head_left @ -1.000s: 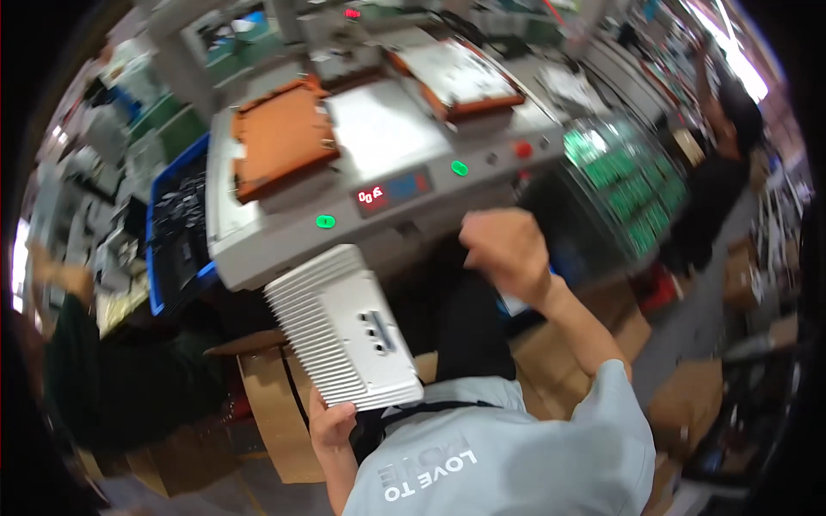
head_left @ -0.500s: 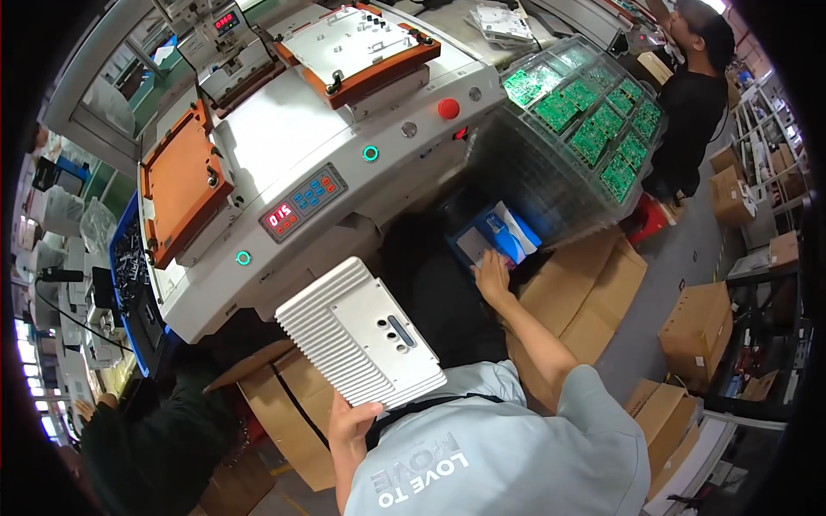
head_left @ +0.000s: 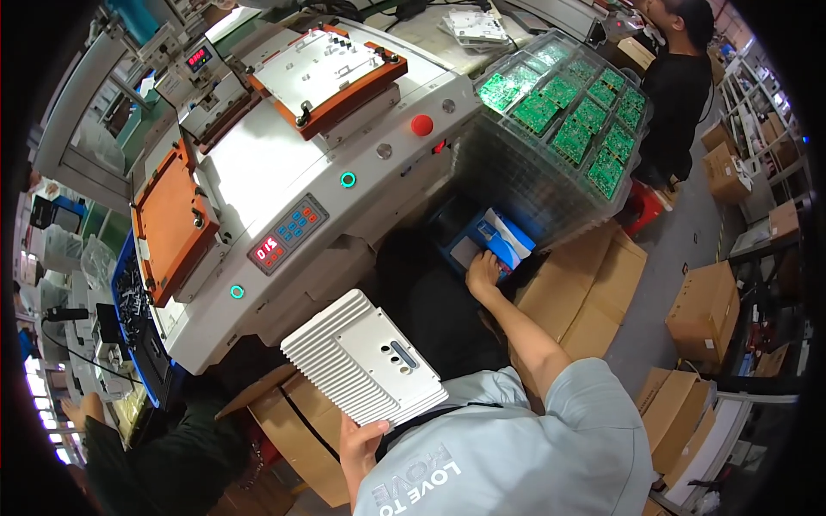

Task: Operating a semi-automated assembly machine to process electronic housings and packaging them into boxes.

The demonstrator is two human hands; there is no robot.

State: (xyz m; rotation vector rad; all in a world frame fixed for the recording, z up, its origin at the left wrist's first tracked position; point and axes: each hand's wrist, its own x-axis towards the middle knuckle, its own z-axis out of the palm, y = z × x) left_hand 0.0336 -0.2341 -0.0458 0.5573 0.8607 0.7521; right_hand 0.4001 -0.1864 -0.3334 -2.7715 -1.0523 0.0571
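Observation:
My left hand (head_left: 361,443) grips the lower edge of a white finned metal housing (head_left: 366,357), thumb on its face. The housing is tilted in front of my body, with ribs along its left side and a recessed panel with several round holes and a slot. My right hand (head_left: 484,273) reaches forward to a small blue box (head_left: 509,239) with a white-patterned flap, beside a grey patch. Its fingers are curled together at the box's near side; what they pinch, if anything, is too small to tell.
Ahead stands a white machine (head_left: 284,193) with orange-framed fixtures. Stacked clear trays (head_left: 551,129) of green circuit boards rise beyond the blue box. An open cardboard box (head_left: 581,292) lies right of my arm. One co-worker (head_left: 675,95) stands far right; another's dark sleeve (head_left: 172,447) is at left.
The view has shifted, so the machine and trays sit further left and higher in the picture. My left hand still holds the housing, and my right hand stays at the blue box.

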